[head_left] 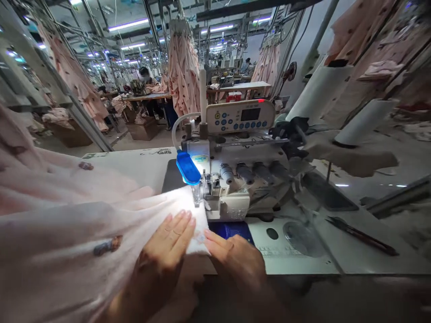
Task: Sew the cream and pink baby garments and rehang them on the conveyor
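Far beyond the hands, a long workshop runs off, with rows of sewing tables, pink printed garments (183, 67) hanging from overhead racks, and one co-worker (144, 78) seated at a machine. Directly ahead of the hands stands one white sewing table (373, 255) carrying one overlock sewing machine (235, 179). A large pink cloth (57, 242) with a small print spills to the left of the hands and under them, its pale edge (178, 215) lying just short of the machine's presser foot (202, 190).

The left hand (163, 255) lies flat on that cloth, fingers together; the right hand (235, 262) rests just beside it, fingertips on the same cloth — neither hand is pinching or clamping, and the two sit slightly apart.

Ahead of the hands, the machine shows four dials (252, 171), one blue plastic guard (187, 168) and one control panel (239, 116). To the right are two white thread cones (319, 92) and, on the table, one long dark hand tool (362, 235).
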The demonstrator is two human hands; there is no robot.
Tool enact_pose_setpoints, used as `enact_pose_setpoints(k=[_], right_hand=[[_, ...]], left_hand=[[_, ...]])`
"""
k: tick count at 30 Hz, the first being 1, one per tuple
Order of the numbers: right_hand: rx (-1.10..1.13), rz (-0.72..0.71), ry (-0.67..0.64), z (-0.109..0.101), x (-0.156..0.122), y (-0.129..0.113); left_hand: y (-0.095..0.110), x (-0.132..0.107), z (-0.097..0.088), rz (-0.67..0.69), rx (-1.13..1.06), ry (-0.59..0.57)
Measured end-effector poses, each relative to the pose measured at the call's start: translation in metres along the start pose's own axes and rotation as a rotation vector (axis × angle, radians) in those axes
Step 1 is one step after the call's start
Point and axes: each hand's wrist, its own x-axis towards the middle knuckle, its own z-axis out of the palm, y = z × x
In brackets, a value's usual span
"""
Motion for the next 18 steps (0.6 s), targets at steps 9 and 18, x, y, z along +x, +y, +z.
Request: enact_pose_setpoints(k=[9, 18], right_hand=[[0.044, -0.006, 0.040, 0.018, 0.025, 0.019], [-0.113, 0.216, -0.043, 0.026, 0.039, 0.017]], left_hand=[[-0.032, 0.017, 0.017, -0.011, -0.084, -0.118], [-0.055, 0.051, 0.030, -0.069, -0.147, -0.244]])
